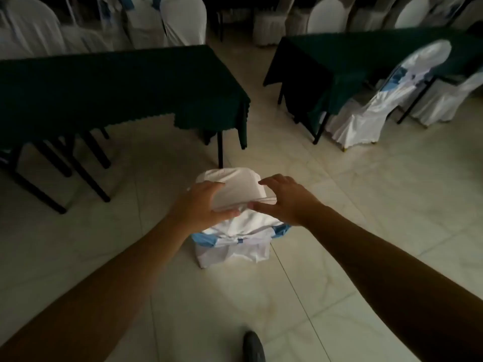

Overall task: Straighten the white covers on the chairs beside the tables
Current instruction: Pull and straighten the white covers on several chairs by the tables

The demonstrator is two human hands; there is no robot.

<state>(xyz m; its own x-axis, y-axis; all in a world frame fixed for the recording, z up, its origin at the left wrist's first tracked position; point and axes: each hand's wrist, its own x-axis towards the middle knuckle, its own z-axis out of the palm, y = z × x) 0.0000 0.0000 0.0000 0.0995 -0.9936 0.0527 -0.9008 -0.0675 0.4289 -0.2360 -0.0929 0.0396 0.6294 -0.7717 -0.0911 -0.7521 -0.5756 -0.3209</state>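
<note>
A chair in a white cover (pixel 235 189) with a blue sash (pixel 206 240) stands on the tiled floor right below me, seen from above its back. My left hand (pixel 202 205) grips the top left of the cover, thumb underneath and fingers curled over the fabric. My right hand (pixel 283 198) holds the top right edge, its thumb pinching the cloth while the fingers arch above it. The cover is bunched and wrinkled below my hands.
A long table with a dark green cloth (pixel 117 84) stands at the left, another (pixel 339 56) at the right. A covered chair with a blue sash (pixel 379 100) stands beside the right table. More white covered chairs (pixel 183 19) line the back. My shoe (pixel 253 346) shows below.
</note>
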